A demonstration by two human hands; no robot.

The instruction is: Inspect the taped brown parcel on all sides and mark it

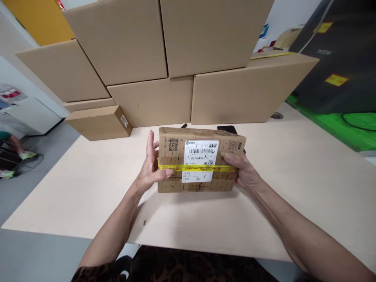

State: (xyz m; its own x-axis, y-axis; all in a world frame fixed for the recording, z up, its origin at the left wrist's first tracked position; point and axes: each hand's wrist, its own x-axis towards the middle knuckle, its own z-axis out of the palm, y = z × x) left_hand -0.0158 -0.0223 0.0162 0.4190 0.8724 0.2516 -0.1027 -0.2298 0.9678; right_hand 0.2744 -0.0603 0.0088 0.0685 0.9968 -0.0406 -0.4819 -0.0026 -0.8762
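Note:
A brown cardboard parcel (173,184) is held tilted over the table, its labelled face turned towards me. Yellow tape (226,168) runs across it, passing over a white shipping label (201,156). My left hand (149,168) grips the left edge, with the thumb on the front and some fingers raised beside the box. At the right edge, my right hand (242,168) has its thumb on the front; its other fingers are hidden behind the parcel. A dark flat object (227,128), perhaps a phone, lies partly hidden behind the parcel.
Large cardboard boxes (149,102) are stacked along the back of the pale table (100,180). A smaller closed carton (94,123) lies at the back left. A small black object (184,125) rests near the stack. Part of another person (14,143) shows at far left.

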